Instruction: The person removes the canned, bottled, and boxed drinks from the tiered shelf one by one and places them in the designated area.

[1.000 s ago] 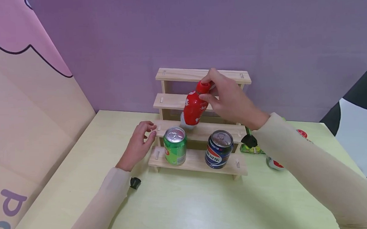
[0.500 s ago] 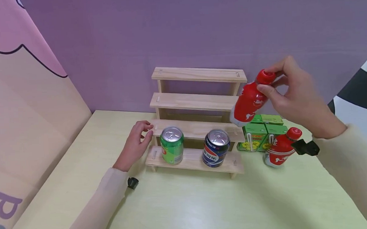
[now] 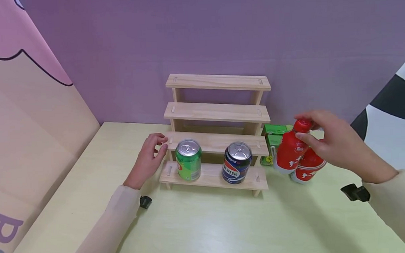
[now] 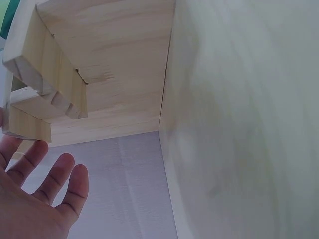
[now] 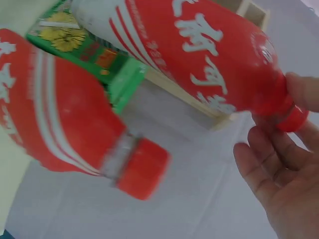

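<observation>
Red bottle (image 3: 290, 150): pinched near cap (image 3: 303, 126) by right hand (image 3: 337, 141).
Left hand (image 3: 146, 158): loosely spread beside rack (image 3: 218, 111).
Second bottle (image 3: 309, 167): best given clearance.

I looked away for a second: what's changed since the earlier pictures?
The right grip carried the held red bottle rightward from the wooden stand, then down close to the other red bottle, without letting go. Nothing else was taken hold of. The left grip by the stand's left edge, the green can and the dark blue can stayed put.
</observation>
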Available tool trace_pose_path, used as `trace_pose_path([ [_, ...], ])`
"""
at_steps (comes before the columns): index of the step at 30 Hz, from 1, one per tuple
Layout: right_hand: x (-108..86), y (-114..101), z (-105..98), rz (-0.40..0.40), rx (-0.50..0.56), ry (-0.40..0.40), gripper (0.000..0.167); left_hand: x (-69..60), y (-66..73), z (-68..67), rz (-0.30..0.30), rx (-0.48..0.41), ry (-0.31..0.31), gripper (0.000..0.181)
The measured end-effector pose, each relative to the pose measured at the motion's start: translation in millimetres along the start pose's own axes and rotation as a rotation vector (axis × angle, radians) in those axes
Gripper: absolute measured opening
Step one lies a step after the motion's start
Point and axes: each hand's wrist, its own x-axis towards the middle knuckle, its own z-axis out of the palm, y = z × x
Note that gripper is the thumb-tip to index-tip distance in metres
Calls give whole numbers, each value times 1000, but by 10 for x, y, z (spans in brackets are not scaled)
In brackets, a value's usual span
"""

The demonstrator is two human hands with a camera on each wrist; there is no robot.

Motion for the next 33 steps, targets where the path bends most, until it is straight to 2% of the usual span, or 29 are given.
trace_pose_path([
  [8,-72,98,157,61,-34,-105,46,8,18,-8,-6,3,-5,22],
  [14,-94,193,247,94,-35,-179,46,10,17,1,-9,-1,-8,23],
  [25,-80,226,281,117,-39,-186,46,14,14,-4,-10,6,-6,22],
  [33,-88,231,296,163,15,-226,48,4,13,-6,-8,11,-9,22],
])
